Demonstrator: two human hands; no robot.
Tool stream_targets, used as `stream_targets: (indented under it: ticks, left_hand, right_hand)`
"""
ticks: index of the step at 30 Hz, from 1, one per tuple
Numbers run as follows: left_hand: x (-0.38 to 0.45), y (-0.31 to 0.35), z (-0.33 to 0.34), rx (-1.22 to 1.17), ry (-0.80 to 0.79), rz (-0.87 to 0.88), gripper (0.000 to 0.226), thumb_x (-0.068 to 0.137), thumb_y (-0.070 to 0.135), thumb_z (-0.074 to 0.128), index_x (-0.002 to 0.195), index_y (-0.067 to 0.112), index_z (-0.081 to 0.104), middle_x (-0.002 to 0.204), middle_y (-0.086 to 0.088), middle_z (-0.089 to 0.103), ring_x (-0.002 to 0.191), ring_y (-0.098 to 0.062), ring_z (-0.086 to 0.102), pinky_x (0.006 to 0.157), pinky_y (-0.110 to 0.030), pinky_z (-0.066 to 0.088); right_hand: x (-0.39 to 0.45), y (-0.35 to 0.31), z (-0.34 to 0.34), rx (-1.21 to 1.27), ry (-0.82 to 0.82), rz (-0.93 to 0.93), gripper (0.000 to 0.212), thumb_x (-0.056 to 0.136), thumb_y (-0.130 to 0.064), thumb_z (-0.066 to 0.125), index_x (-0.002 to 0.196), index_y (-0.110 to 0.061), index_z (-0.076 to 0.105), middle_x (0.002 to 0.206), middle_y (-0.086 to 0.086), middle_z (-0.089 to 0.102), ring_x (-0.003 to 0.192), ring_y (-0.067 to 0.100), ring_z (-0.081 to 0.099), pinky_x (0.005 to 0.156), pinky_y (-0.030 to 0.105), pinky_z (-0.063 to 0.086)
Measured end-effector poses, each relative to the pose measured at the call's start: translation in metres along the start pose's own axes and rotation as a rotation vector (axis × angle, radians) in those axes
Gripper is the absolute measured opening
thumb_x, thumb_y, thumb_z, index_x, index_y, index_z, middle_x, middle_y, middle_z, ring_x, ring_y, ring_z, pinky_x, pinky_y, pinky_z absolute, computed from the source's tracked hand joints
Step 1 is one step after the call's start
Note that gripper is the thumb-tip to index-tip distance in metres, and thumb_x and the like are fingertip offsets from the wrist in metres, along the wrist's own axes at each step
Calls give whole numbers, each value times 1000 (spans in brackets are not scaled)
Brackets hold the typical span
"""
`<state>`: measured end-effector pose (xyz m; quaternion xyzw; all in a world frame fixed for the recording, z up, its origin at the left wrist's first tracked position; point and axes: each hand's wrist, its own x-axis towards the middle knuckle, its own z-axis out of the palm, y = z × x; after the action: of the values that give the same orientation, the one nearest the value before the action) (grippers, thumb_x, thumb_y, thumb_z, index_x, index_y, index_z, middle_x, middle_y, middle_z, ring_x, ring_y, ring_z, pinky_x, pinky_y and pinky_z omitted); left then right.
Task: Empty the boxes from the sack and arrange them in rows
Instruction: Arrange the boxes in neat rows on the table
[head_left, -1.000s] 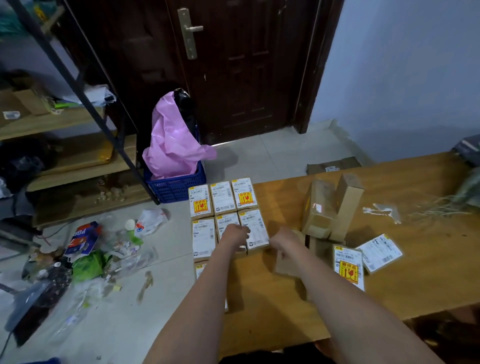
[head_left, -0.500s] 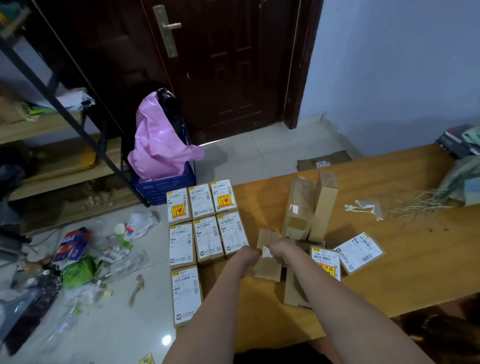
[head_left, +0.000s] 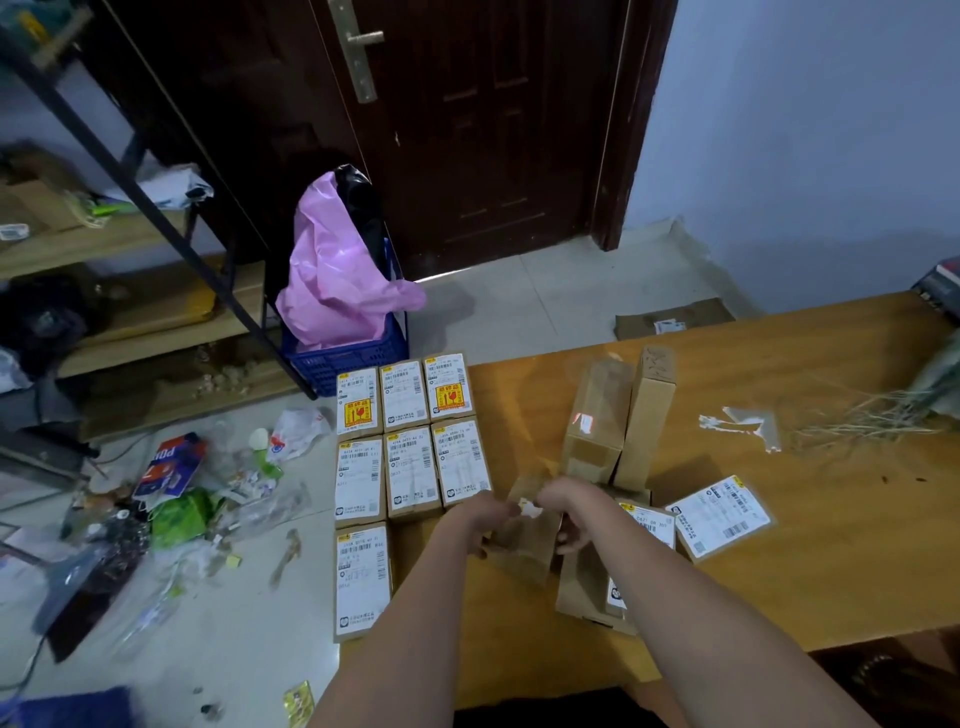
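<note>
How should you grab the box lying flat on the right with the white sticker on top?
The labelled box lies flat on the table, apart from the pile, with bare wood on its right side. Probably best to come down from above on that side and pinch its two long edges. Its top face looks too wide and flat to grip otherwise. Both hands, left and right, are busy holding another box.

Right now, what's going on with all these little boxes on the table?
A person is sorting small cardboard boxes on a wooden table. Both hands, left hand and right hand, hold one plain brown box between them. At the table's left edge, seven labelled boxes already lie flat in rows: three, three, then one. To the right, more boxes sit in a loose pile, two propped on end, not yet arranged.
</note>
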<state>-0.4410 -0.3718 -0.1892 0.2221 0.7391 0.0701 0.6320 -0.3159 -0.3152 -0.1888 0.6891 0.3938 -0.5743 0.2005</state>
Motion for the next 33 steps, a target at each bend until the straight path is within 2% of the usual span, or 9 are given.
stream_targets:
  ticks: [4,8,11,16,20,24,27,30,33]
  left_hand:
    - [-6,1,-8,-94,-35,-6,44,94,33,57,129,6,53,123,-12,61,108,-33,63,92,-50,54]
    - [-23,2,-19,-201,-90,15,20,98,26,53,113,12,54,110,-14,62,95,-28,63,74,-40,58]
    - [-33,-2,-32,-282,-107,32,24,97,27,55,121,25,54,118,-15,58,98,-30,62,70,-42,59]
    - [-42,-12,-54,-564,-158,-48,14,95,17,59,107,13,63,114,-19,52,104,-37,57,79,-48,58]
    - [-49,-20,-65,-692,-272,-99,23,99,28,51,112,11,56,126,-22,49,108,-39,55,64,-45,61]
    - [-54,-36,-75,-800,-298,-128,64,96,62,40,125,8,59,131,-21,57,114,-38,58,75,-46,60]
    - [-59,-52,-85,-616,-266,-22,83,83,80,34,120,10,62,129,-17,62,120,-38,55,90,-50,54]
    - [-66,-62,-92,-570,-163,155,63,90,68,44,122,17,61,120,-10,69,117,-29,59,96,-51,48]
    - [-74,-68,-100,-589,-127,242,40,94,45,59,122,17,60,113,-9,72,108,-26,66,91,-45,54]
  right_hand:
    - [-5,-5,-11,28,-33,54,23,100,-20,44,108,-2,55,93,13,54,72,22,55,82,33,59]
    - [-15,-12,-21,-62,-74,31,17,100,-15,49,89,-3,54,83,11,53,70,20,56,63,34,62]
    - [-20,-12,-25,-127,-76,-66,17,101,-11,45,109,-2,56,105,15,59,77,23,59,88,40,58]
    - [-44,-9,-31,-208,-159,-322,80,90,7,57,146,-45,35,105,17,58,83,23,64,91,42,56]
    - [-61,-12,-15,-323,-154,-369,99,79,-7,78,151,-46,23,149,11,40,125,28,50,101,45,50]
    - [-56,-16,-2,-323,-150,-434,114,56,-42,92,152,-36,30,155,3,36,142,28,33,116,50,30]
    - [-59,-18,7,-208,-153,-433,83,67,-48,85,137,-21,51,128,1,64,122,23,57,110,47,41]
    - [-66,-21,20,-88,-221,-416,45,85,-39,73,121,-15,59,115,6,71,110,25,64,102,49,48]
    - [-73,-27,35,15,-276,-411,37,90,-35,69,119,-13,59,117,10,69,110,29,64,99,52,49]
